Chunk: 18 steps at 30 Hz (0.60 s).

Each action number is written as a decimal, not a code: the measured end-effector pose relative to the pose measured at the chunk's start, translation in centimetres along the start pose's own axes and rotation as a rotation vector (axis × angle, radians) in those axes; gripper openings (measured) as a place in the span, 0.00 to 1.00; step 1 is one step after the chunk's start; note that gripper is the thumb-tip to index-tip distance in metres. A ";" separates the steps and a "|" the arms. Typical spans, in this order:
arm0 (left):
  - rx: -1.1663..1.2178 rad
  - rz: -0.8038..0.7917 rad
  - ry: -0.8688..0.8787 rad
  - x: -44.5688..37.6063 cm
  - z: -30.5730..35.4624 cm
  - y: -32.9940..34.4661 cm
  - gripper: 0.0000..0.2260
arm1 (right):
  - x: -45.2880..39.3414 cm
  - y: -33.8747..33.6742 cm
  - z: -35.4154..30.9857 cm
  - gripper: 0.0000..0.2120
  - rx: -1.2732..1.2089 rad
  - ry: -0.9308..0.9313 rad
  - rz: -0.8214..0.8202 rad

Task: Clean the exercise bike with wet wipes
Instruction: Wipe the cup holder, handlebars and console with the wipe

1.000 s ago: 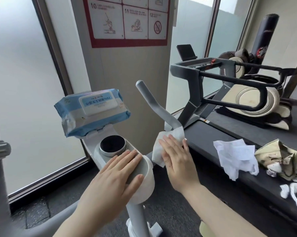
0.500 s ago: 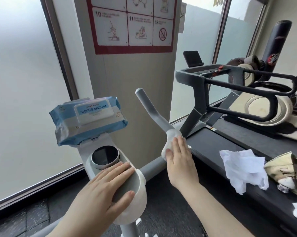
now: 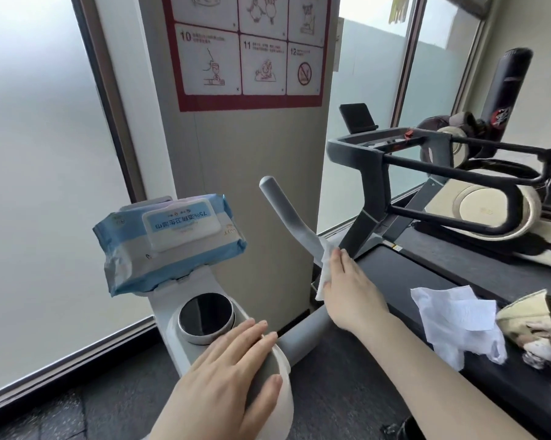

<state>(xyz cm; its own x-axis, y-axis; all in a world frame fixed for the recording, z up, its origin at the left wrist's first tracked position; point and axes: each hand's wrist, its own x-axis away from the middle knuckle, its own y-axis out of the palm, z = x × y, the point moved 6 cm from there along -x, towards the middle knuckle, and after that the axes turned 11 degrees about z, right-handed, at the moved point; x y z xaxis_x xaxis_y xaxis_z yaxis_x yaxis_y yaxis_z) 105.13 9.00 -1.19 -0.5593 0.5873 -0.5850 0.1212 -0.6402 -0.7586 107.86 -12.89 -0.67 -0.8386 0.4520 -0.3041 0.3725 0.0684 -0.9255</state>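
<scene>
The white exercise bike console has a round black display and a grey handlebar rising up and to the left. My right hand presses a white wet wipe around the handlebar's bend. My left hand lies flat on the grey front part of the console, fingers spread, holding nothing. A blue pack of wet wipes rests on top of the console, lid shut.
A black treadmill stands just right of the bike, with a crumpled used wipe and a beige crumpled thing on its belt. A pillar with a red-framed sign stands behind, between frosted windows.
My right hand has slid the wipe up along the handlebar toward the bend. The left hand has stayed on the console. The camera has moved closer and tilted up.
</scene>
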 end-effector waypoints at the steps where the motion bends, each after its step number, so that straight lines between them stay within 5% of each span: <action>1: -0.003 0.006 -0.001 0.0 0.0 0.0 0.20 | -1.2 0.1 -0.5 0.30 -0.007 -0.027 -0.001; 9: -0.070 -0.011 -0.024 0.3 0.2 -0.1 0.23 | -2.3 0.0 1.0 0.26 -0.362 -0.088 -0.077; 18: 0.014 0.048 -0.048 0.1 0.3 -0.9 0.22 | -1.6 0.9 1.3 0.29 -0.182 -0.129 -0.042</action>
<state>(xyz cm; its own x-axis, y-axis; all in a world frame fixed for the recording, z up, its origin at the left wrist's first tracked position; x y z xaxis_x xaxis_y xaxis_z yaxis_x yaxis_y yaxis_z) 104.70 9.51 -0.48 -0.5920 0.5317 -0.6057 0.1372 -0.6740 -0.7258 109.02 -14.68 -1.32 -0.8942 0.3289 -0.3036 0.3922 0.2490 -0.8855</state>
